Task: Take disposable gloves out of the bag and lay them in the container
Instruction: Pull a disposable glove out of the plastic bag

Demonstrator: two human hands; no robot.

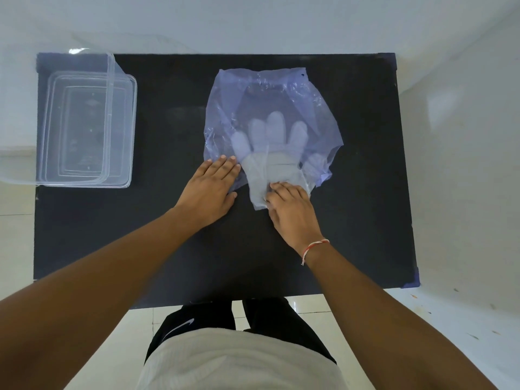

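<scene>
Clear gloves (pixel 274 164) half out of bag (pixel 270 102), cuff under right hand (pixel 292 209)

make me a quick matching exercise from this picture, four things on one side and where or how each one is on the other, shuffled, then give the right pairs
Things
1. container
2. bag
3. left hand
4. right hand

Places or states
A. fingers on the cuff of the gloves that stick out of the bag's mouth
B. flat on the near left edge of the bag, pressing it to the table
C. clear, nothing in it, at the table's far left corner
D. bluish see-through plastic, lying at the middle of the table with glove fingers showing through

Pairs: 1-C, 2-D, 3-B, 4-A
</scene>
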